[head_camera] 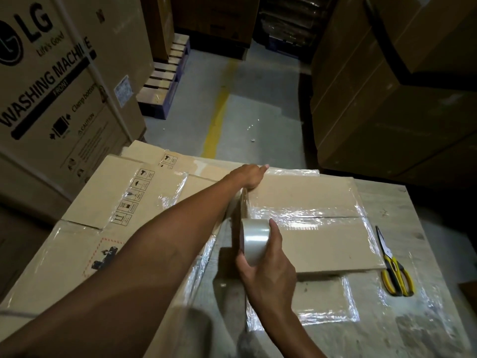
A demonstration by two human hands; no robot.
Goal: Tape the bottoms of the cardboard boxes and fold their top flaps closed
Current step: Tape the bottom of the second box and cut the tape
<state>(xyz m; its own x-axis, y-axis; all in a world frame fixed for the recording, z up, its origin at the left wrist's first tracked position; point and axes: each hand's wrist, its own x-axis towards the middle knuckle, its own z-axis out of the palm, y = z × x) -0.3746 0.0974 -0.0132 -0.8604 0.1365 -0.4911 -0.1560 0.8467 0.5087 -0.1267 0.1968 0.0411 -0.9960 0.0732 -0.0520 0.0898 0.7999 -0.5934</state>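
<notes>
From the head view, your left hand (249, 177) reaches across and presses flat, fingers spread and gripping nothing, on the far left corner of the small cardboard box (315, 223). That box lies with its taped seam facing up, toward the counter's (402, 326) far edge, and shiny clear tape crosses its middle and wraps its edges. Your right hand (268, 270) is clenched around the roll of clear tape (255, 241), thumb on the near side and fingers over the top, held at the box's left edge. A strip of tape (241, 205) runs from the roll up toward your left hand, along that left edge. Yellow-handled scissors (395, 267) lie closed on the counter just beside the box's right edge, blades pointing away from you. Flattened cardboard boxes (108, 215) with handling symbols are stacked to the left, touching the counter's left edge. A large washing machine carton (59, 81) stands beyond them at the left, and a wooden pallet (165, 81) sits on the floor behind it.
</notes>
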